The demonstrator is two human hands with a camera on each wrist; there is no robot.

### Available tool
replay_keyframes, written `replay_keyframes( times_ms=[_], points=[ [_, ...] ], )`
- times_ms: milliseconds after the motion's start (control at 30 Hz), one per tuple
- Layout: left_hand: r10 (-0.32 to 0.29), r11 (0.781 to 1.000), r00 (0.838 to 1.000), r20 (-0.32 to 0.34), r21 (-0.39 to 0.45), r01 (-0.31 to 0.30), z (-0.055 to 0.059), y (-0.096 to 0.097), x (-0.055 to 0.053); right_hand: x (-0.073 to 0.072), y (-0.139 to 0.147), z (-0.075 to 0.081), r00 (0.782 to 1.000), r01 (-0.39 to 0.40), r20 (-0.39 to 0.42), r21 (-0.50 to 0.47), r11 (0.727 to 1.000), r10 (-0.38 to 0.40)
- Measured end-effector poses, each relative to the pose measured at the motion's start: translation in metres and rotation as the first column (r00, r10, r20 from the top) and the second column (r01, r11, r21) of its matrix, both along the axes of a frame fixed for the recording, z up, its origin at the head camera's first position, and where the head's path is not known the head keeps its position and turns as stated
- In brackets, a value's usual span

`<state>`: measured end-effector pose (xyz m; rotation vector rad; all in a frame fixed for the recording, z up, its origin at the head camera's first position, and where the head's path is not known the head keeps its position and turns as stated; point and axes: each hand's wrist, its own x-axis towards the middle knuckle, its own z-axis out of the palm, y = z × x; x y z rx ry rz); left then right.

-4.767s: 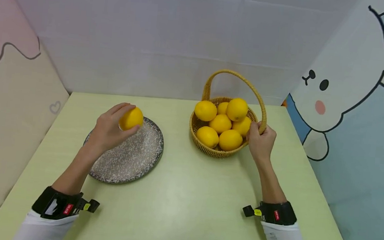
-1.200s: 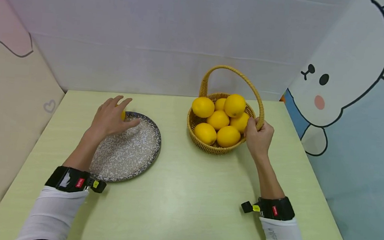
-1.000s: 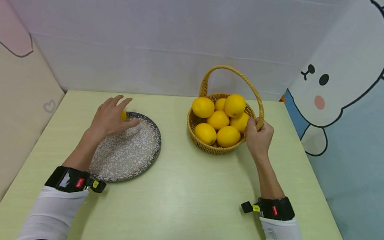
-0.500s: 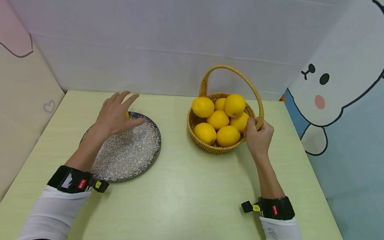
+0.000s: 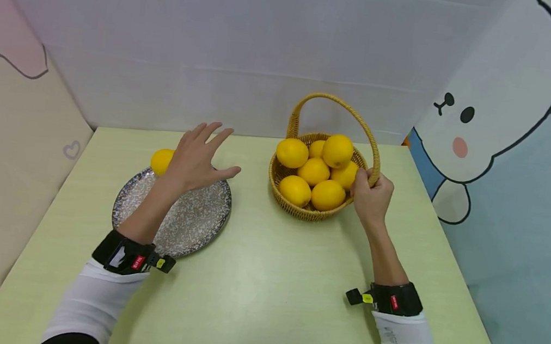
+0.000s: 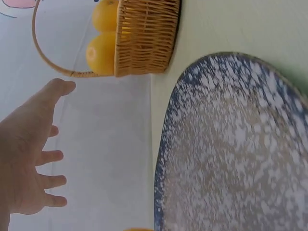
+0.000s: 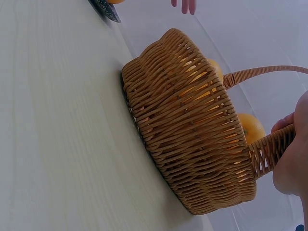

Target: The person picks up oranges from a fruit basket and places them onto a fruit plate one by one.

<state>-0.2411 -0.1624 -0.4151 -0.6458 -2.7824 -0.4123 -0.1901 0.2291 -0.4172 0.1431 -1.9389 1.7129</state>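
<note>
My left hand [image 5: 193, 159], fingers spread and holding nothing, hovers over the far part of the speckled grey plate [image 5: 194, 222] with its dark rim. A yellow lemon [image 5: 160, 161] sits at the plate's far left edge, partly behind that hand. To the right, my right hand [image 5: 373, 199] grips the near end of the handle [image 5: 337, 99] of a wicker basket [image 5: 301, 213]. Several lemons [image 5: 314, 171] are heaped in the basket. From the right wrist, the basket's woven side [image 7: 187, 130] stands on the table, with the fingers curled round the handle's base.
A pale green table [image 5: 266, 280] carries plate and basket. A white wall [image 5: 217, 52] rises right behind its far edge. Side panels with cartoon drawings flank it, among them a white animal figure [image 5: 485, 141] on the right.
Earlier my left hand held a lemon over the plate; it has let it go at the far left edge and moved rightward, uncovering it. My right hand has kept its grip on the handle.
</note>
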Motion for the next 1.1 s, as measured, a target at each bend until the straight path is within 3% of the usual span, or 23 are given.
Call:
replay_keyframes(
  times_ms=[333, 600, 933, 1100],
  points=[
    [-0.102, 0.995, 0.993, -0.058, 0.018, 0.103, 0.013, 0.050, 0.002, 0.001, -0.001, 0.002, 1.000, 0.010, -0.006, -0.003, 1.000, -0.010],
    [-0.146, 0.989, 0.988, -0.044, -0.001, 0.147, 0.018, 0.080, 0.003, 0.001, -0.001, 0.001, 1.000, 0.012, 0.008, -0.010, 1.000, -0.012],
    [-0.225, 0.974, 0.974, -0.036, -0.011, 0.225, 0.020, 0.116, 0.003, 0.003, 0.000, 0.001, 1.000, 0.005, 0.007, -0.011, 1.000, -0.005],
    [-0.240, 0.970, 0.970, -0.024, -0.032, 0.240, 0.016, 0.127, -0.004, 0.002, 0.000, 0.001, 1.000, 0.003, -0.002, -0.008, 1.000, -0.003]
  ],
)
